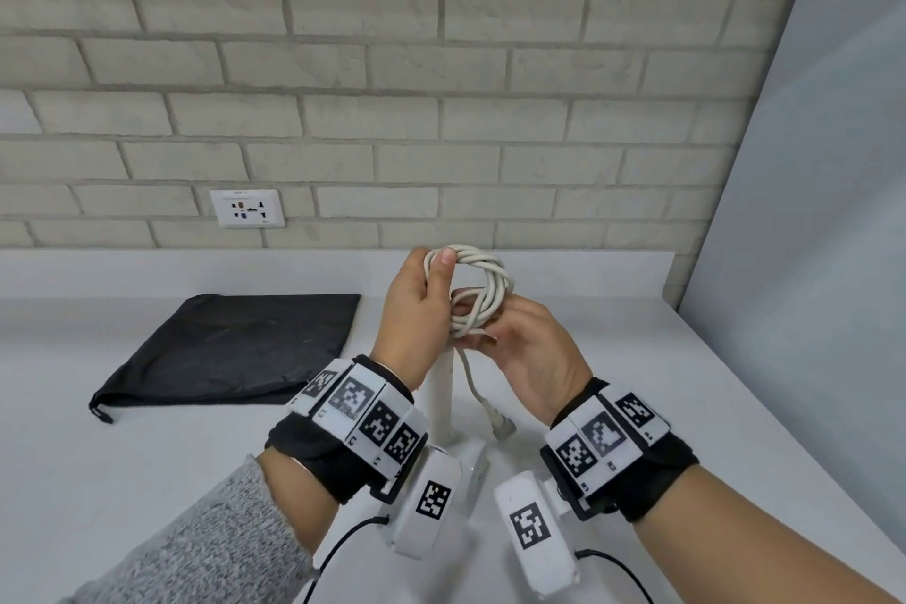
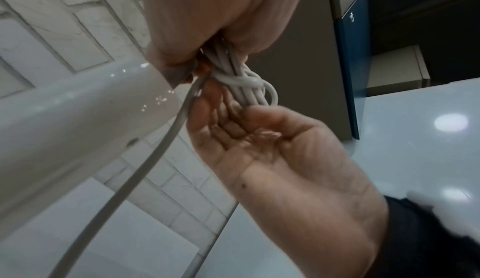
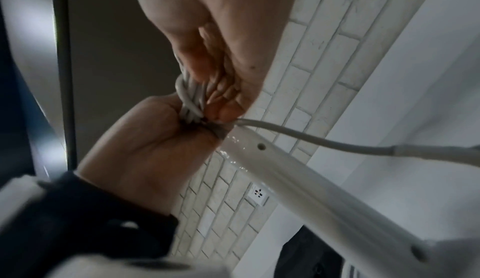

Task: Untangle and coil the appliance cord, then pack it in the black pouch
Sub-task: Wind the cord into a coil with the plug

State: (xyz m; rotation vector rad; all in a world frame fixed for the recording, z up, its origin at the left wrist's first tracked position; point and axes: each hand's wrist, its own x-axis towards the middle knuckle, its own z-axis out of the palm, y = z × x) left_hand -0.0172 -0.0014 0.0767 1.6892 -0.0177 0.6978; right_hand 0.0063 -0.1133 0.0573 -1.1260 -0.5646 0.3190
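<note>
Both hands hold the white appliance cord [image 1: 483, 294] above the table, wound into a small coil of several loops. My left hand [image 1: 434, 280] grips the coil's upper left, thumb on top. Lower down, my right hand [image 1: 485, 324] pinches the bundle, with fingers reaching through the ring. In the wrist views one turn crosses over the cord bundle [image 2: 244, 85] [image 3: 191, 98] between the two hands. A loose tail hangs down to the plug [image 1: 500, 427] [image 3: 428, 153] on the table. The black pouch [image 1: 230, 348] lies flat to the left, drawstring end toward me.
A white upright tube [image 1: 441, 397] [image 2: 78, 128] [image 3: 311, 190] stands on the white table [image 1: 147, 481] just below the hands. A wall socket [image 1: 247, 208] sits in the brick wall behind. A grey panel [image 1: 809, 211] bounds the right side.
</note>
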